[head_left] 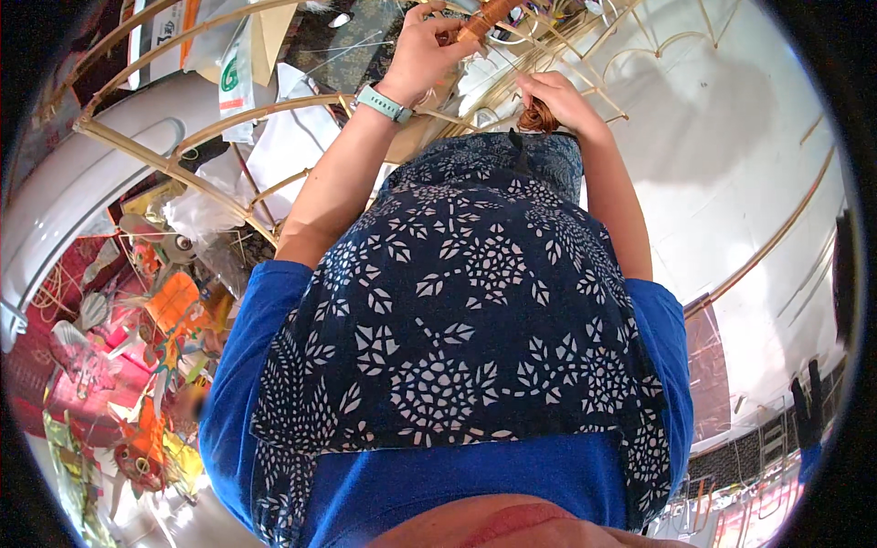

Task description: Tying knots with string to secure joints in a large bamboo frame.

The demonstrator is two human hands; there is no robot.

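Far left we see bright paper kite-like pieces [151, 365] in red, orange and yellow piled low, well apart from the work. Above them a curved bamboo frame [174, 142] sweeps up and right toward both hands, with white sheet material [292, 146] and plastic bags behind it. Left hand [422, 50], teal watch band [384, 103] on the wrist, is closed on a brown wrapped stick or spool [486, 15] at the top edge; fingers curled round it, grip looks firm. Right hand [551, 99] sits lower, just beside the frame's thin ribs, pinching a bundle of reddish-brown cord [536, 119] — probably binding fibre, but fisheye stretch and the apron edge hide most of it, so we can't say if it ties to the frame yet. Blue patterned apron [457, 301] fills the centre. Right of the hands, more thin bamboo arcs [776, 237] lie over a white surface [731, 137]. Handling call: frame is light, springy, stiff along the strips but likely to crack if bent at a joint; we'd hold it at a crossing, not mid-span. Cord is soft and limp, best pinched close to the wrap point.
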